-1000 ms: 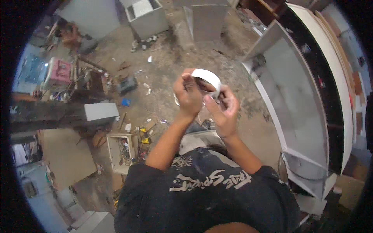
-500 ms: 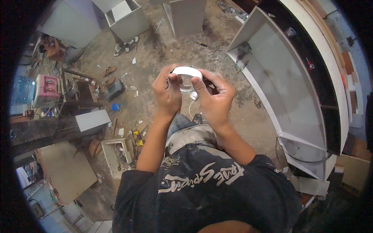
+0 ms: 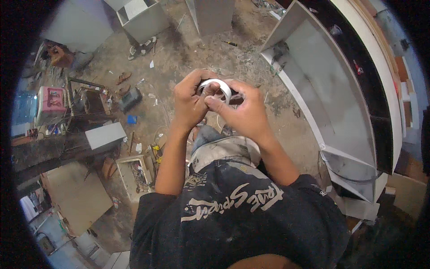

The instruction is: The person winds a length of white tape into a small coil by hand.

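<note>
Between my two hands is a white ring (image 3: pixel 227 93) that looks like a roll of tape; I cannot make out its exact kind. My left hand (image 3: pixel 190 96) is closed around its left side, the thumb lying across the opening. From the other side my right hand (image 3: pixel 246 107) grips it, with its thumb reaching over to the left thumb. Fingers hide much of the ring's far and lower parts. Below the hands, a thin pale cord (image 3: pixel 219 121) shows in part.
A long grey-white cabinet carcass (image 3: pixel 327 85) lies along the right. Ahead stand a cabinet box (image 3: pixel 145 22) and a panel (image 3: pixel 210 18). A screwdriver (image 3: pixel 230 43) and sandals (image 3: pixel 123 78) lie on the dusty floor. Left are a workbench (image 3: pixel 49 150) and a parts-filled tray (image 3: pixel 134 177).
The ring has tilted and turned in my hands. My left thumb has moved across its opening, and my right thumb has shifted left and down to meet it.
</note>
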Motion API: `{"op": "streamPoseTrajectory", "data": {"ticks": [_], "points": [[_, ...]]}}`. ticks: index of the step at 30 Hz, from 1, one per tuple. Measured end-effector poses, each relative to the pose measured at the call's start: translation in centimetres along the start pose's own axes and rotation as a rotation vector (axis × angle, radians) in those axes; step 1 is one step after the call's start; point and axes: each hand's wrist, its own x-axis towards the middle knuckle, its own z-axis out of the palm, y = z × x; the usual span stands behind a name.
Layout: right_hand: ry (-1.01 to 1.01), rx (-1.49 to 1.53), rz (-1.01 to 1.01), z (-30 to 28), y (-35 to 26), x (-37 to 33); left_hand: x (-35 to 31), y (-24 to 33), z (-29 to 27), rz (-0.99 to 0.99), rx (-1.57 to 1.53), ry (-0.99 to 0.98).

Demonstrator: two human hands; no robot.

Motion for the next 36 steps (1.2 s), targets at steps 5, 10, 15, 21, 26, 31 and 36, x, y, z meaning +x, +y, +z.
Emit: {"op": "streamPoseTrajectory", "data": {"ticks": [5, 10, 15, 21, 26, 31, 36], "points": [[0.029, 0.222, 0.149, -0.3, 0.2, -0.2, -0.4, 0.5, 0.3, -0.129, -0.21, 0.033], [0.225, 0.504, 0.231, 2.6, 2.1, -1.9, -1.0, -0.3, 1.6, -0.279, -0.438, 0.145], [0.241, 0.036, -0.123, 0.9, 1.6, -0.5, -1.3, -0.7, 0.7, -0.228, -0.282, 0.059], [0.017, 0.224, 0.182, -0.7, 1.1, -0.6, -0.8, 0.3, 0.8, -0.225, -0.293, 0.066], [0.324, 0.737, 0.188, 4.3, 3.1, -3.3, -0.8, 0.5, 2.2, -0.212, -0.313, 0.158], [0.139, 0.127, -0.027, 0.7, 1.7, -1.6, -0.7, 0.1, 0.7, -0.172, -0.221, -0.012], [0.071, 0.145, 0.11, -1.7, 0.2, 0.4, -0.2, 0.4, 0.1, -0.157, -0.265, -0.036]]}}
